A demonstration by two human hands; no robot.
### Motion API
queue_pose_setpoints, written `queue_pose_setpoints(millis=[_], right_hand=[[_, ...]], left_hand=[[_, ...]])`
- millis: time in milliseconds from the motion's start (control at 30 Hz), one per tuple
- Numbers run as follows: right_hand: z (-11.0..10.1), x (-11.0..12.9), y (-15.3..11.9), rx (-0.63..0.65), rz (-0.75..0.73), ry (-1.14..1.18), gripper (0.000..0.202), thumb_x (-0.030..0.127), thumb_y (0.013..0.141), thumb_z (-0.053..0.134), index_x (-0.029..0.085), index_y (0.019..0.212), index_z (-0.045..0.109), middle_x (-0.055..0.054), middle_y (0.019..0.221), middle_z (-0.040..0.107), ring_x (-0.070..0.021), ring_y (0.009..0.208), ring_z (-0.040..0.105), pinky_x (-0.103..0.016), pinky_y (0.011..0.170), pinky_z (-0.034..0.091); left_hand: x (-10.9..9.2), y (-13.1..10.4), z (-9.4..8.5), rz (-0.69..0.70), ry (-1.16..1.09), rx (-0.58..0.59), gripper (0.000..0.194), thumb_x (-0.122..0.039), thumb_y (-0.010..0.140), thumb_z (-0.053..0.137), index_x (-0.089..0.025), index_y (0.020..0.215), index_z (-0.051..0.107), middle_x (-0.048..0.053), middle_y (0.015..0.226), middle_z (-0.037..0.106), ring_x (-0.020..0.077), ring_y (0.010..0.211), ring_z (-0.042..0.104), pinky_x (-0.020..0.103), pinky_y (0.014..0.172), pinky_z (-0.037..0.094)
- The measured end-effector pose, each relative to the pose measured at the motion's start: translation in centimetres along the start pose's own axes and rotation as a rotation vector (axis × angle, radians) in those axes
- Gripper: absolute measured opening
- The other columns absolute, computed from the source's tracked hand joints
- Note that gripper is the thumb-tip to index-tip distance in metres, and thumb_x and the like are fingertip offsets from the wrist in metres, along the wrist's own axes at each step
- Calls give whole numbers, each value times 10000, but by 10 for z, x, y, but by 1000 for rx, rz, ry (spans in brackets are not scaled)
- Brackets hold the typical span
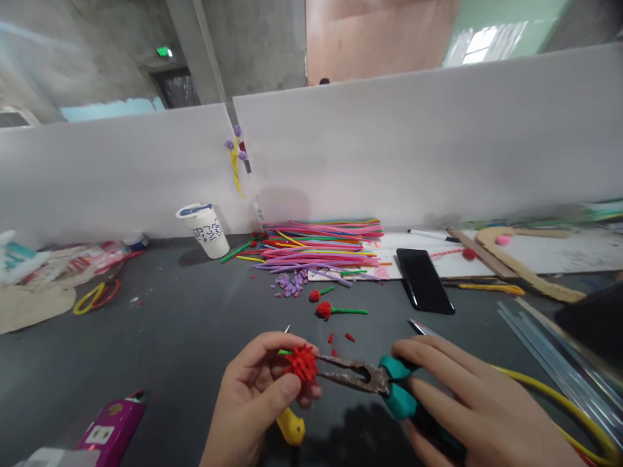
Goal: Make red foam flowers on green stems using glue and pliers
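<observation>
A spiky red flower (302,364) is pinched between the thumb and fingers of my left hand (260,395), with a bit of green stem showing behind it. My right hand (467,395) grips the teal-and-black handles of a pair of long-nose pliers (367,376). The pliers' jaws are parted, their tips at the right side of the flower. Beyond my hands lie two red balls on green stems, a larger one (324,310) and a smaller one (315,296). Small red scraps (349,337) are scattered near the jaws.
Colourful pipe cleaners (321,243) lie along the white partition. A paper cup (207,233) stands back left, with scissors (92,298) nearer. A black phone (425,280) and clear sticks (559,363) are on the right. A purple box (114,428) sits front left.
</observation>
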State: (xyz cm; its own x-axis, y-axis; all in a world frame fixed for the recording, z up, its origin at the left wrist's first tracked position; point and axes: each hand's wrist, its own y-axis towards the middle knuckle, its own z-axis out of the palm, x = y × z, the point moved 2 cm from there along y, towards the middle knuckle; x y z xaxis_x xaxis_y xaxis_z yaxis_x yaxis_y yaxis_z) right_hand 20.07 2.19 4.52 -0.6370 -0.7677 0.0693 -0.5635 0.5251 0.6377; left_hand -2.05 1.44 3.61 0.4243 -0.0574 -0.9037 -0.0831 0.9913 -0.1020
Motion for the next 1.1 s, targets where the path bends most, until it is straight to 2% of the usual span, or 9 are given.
queue_pose_setpoints(millis=[100,400,500,867,1100], right_hand=[[0,-3,-9,50,-107,-114,118,154,764,515,205,804,614,-95,991,696,-276,932,620,-397,828,517],[-10,-3,-14,154,-175,-255,147,135,812,512,195,823,646,-109,1057,688,-338,942,594,-520,867,418],[-13,-4,-15,196,-195,-263,162,129,815,516,212,835,653,-98,1083,686,-333,938,591,-517,863,412],[-16,-7,-17,156,-221,-246,250,96,819,457,198,908,667,-103,1166,672,-326,979,595,-500,894,410],[-16,-7,-15,136,-200,-215,282,86,841,445,199,953,678,-89,1155,683,-314,983,608,-488,902,412]], left_hand=[[1,-1,0,0,21,-11,275,-346,598,898,-228,828,803,41,772,804,120,521,678,171,476,517],[-3,-3,3,-7,21,7,272,-347,577,904,-225,799,807,48,781,804,118,480,661,169,436,495],[-3,-4,4,-10,26,17,279,-356,576,907,-218,798,809,60,753,799,120,478,660,170,437,496],[-4,-5,4,-23,5,18,289,-361,561,912,-217,794,820,56,743,805,105,447,640,168,431,486],[-4,-6,2,-10,62,-1,273,-381,573,900,-240,798,835,53,741,797,127,469,646,203,452,515]])
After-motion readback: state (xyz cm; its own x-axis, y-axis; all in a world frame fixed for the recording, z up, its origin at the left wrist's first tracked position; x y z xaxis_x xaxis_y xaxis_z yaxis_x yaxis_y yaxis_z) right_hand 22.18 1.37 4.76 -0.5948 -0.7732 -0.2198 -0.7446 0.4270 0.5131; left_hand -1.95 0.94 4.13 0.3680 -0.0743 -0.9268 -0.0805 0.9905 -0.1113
